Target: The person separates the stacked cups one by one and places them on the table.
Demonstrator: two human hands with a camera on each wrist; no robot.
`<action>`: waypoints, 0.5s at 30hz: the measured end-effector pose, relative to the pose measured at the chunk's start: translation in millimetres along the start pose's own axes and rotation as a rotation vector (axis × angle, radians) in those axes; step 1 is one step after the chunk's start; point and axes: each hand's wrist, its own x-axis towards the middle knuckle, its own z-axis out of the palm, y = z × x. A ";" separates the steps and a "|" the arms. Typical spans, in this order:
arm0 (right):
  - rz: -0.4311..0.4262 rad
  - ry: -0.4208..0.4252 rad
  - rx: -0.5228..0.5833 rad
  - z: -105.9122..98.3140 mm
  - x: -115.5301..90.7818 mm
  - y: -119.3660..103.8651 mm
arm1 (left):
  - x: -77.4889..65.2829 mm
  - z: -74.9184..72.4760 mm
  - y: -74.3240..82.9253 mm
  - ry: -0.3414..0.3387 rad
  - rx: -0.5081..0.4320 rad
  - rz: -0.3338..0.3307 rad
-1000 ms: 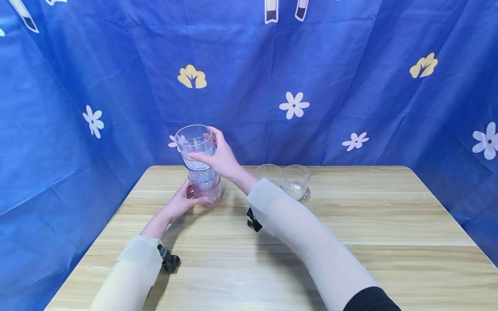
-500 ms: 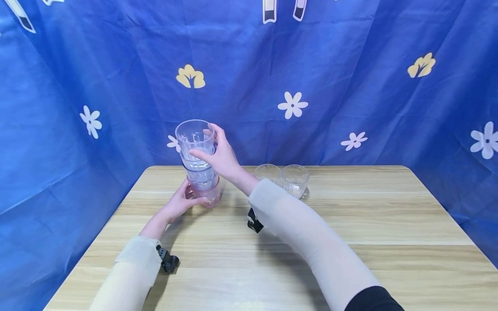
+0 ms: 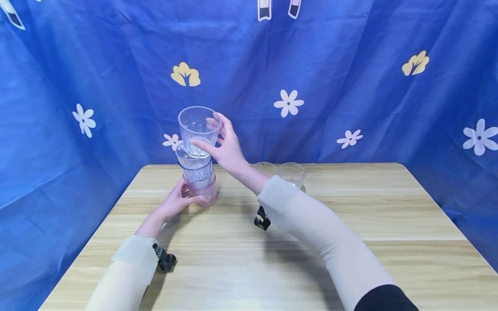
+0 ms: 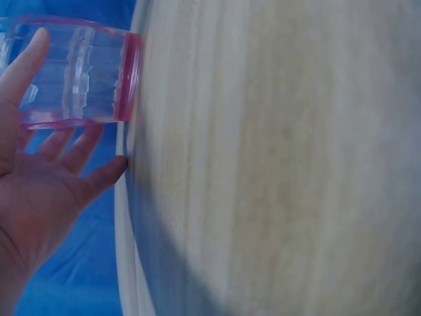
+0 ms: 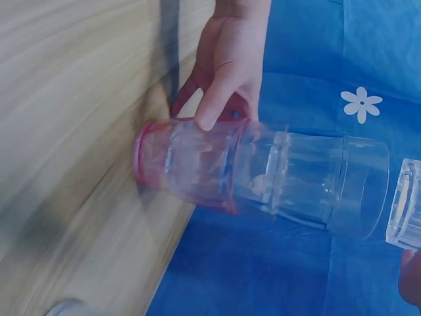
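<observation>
A stack of nested glasses stands at the back left of the table in the head view. At its bottom is a pink glass [image 3: 208,195], also seen in the left wrist view, with bluish and clear glasses [image 3: 196,173] set in it. My left hand [image 3: 178,203] grips the pink glass at its side, thumb in front. My right hand [image 3: 230,149] holds a clear glass [image 3: 197,123] upright above the stack. In the right wrist view a gap separates this glass [image 5: 408,204] from the top rim of the stack [image 5: 362,187].
Two more clear glasses [image 3: 292,172] stand side by side at the table's back edge, partly hidden by my right forearm. A blue curtain [image 3: 241,86] with flower prints hangs behind the wooden table [image 3: 350,224]. Small black cameras [image 3: 262,218] sit on both wrists.
My right hand has raised the clear glass up and slightly right, out of the stack. The left hand stays at the pink glass. The head view has shifted a little.
</observation>
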 end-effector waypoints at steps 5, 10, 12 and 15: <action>-0.021 -0.033 0.022 -19.6 -10.6 2.7 | 2.0 -0.9 -0.4 -0.005 -0.004 -0.003; -0.021 -0.045 0.005 -44.5 -24.7 9.2 | 1.1 0.1 0.9 -0.005 -0.005 -0.005; -0.009 -0.047 -0.005 -54.2 -30.8 12.5 | 0.6 0.3 0.9 -0.004 -0.005 -0.005; 0.008 -0.045 -0.011 -67.3 -40.3 17.0 | 0.0 0.1 0.6 -0.006 -0.006 -0.005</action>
